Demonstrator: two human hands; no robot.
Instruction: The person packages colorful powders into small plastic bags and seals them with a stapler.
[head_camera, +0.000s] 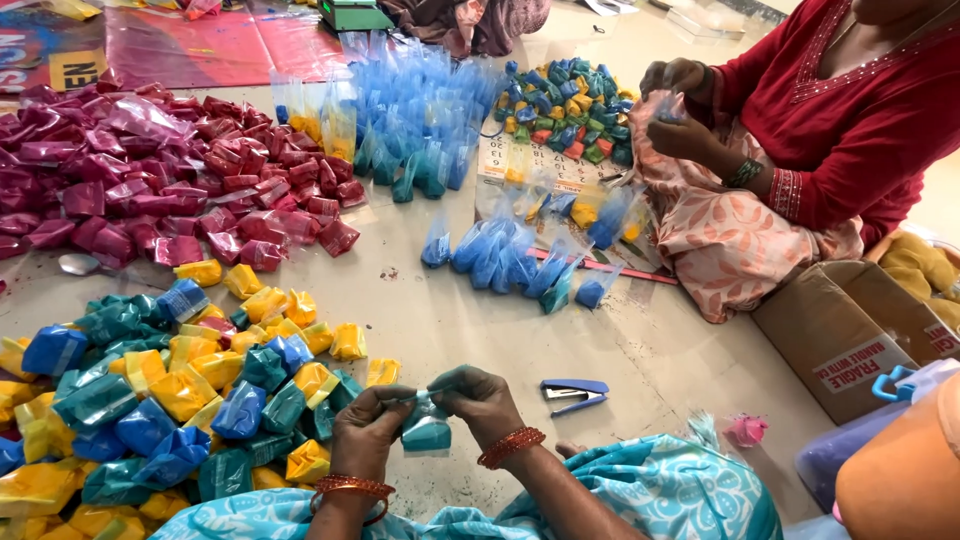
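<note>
Your left hand (368, 422) and your right hand (483, 400) meet at about 6 o'clock in the view, low over the pale floor (450, 320). Between them you hold a small teal packet (427, 432): both sets of fingertips pinch its gathered clear top, and the filled body hangs just below your fingers. Both hands are clenched on that one packet, thumbs pressed toward each other.

Just beside your right hand, at about 3 o'clock from it, a blue stapler (574, 393) lies on the floor, apart from your fingers. Farther out the same way a small pink packet (746, 431) lies alone.

At 9 o'clock from your hands spreads a heap of mixed packets (180, 390), yellow, blue and teal, its near edge close to your left wrist. Beyond it, at 10 to 11 o'clock, lies a wide heap of magenta packets (170, 170). At 12 o'clock stands a cluster of upright clear bags with blue powder (420, 120), and nearer, at about 1 o'clock, a loose row of blue-filled bags (520, 260) lies on its side.

At 2 o'clock a seated person in a red top (850, 120) works on a small bag with their own hands (680, 110), well apart from yours. A brown cardboard box (840, 330) sits at 3 o'clock, near the right edge.
</note>
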